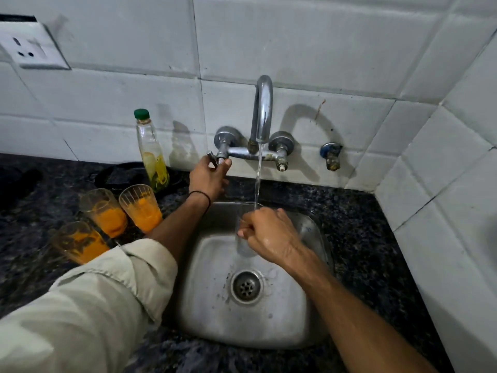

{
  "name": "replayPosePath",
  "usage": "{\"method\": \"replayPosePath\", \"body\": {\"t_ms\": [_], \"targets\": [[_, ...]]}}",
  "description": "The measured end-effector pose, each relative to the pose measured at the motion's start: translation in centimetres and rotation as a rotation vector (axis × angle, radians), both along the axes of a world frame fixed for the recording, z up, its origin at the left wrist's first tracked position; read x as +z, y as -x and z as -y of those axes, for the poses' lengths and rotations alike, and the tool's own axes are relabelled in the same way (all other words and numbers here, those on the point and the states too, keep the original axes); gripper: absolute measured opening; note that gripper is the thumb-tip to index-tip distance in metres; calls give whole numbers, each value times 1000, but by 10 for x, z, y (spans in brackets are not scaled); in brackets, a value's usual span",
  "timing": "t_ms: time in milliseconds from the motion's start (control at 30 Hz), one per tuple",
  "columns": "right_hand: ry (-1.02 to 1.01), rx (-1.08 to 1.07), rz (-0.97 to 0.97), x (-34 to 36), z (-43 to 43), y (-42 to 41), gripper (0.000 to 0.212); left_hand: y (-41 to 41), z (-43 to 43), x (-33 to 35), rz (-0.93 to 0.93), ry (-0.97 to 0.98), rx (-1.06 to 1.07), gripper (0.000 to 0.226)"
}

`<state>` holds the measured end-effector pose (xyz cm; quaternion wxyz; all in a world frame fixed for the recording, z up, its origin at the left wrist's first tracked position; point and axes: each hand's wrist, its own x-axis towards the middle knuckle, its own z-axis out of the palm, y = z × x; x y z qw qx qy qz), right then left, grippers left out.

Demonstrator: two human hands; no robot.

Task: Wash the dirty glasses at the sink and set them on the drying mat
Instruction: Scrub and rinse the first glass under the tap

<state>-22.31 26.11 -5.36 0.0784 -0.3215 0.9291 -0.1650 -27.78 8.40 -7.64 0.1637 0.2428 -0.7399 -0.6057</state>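
Note:
Water runs from the chrome faucet [262, 109] into a clear glass [243, 246] that my right hand [266, 236] grips upright over the steel sink [209, 305]. My left hand [207, 179] reaches up and holds the left tap handle [212, 157] between fingers and thumb. Three dirty glasses with orange residue stand on the dark counter left of the sink: one [141, 205] nearest the sink, one [103, 211] beside it, and a blurred one [78, 242] closer to me, partly behind my sleeve.
A bottle with a green cap [150, 152] holding yellow liquid stands by the tiled wall. A dark round object [126, 175] lies behind the glasses. A wall socket [29, 47] sits upper left. A small valve [331, 154] sticks out right of the faucet. The tiled wall turns a corner on the right.

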Motion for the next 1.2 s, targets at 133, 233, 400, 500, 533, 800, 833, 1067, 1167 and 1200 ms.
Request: {"method": "replayPosePath", "body": {"t_ms": [133, 233, 400, 500, 533, 800, 833, 1067, 1167, 1200], "targets": [[64, -49, -3, 15, -1, 2, 18, 7, -4, 4, 90, 480, 55, 24], [110, -78, -41, 13, 0, 3, 17, 6, -8, 4, 152, 809, 24, 27], [354, -241, 183, -5, -5, 11, 19, -10, -1, -13, 83, 341, -90, 37], [830, -433, 583, -23, -10, 8, 18, -52, -16, -28, 96, -167, -132, 49], [918, -490, 678, -32, -12, 5, 18, -71, -26, -35, 76, -266, -177, 39], [1320, -887, 1394, -108, -6, -40, 26, -156, -51, -76, -134, -231, -289, 59], [1357, -922, 1421, -114, -3, -45, 29, -159, -52, -77, -123, -200, -297, 59], [696, -811, 763, -141, 2, -71, 28, -162, -57, -79, -5, 91, -230, 54], [505, -530, 452, -144, -9, -82, 35, -163, -59, -74, -8, 140, -244, 52], [465, -453, 398, -143, -11, -87, 44, -162, -58, -72, -7, 150, -248, 52]]}}
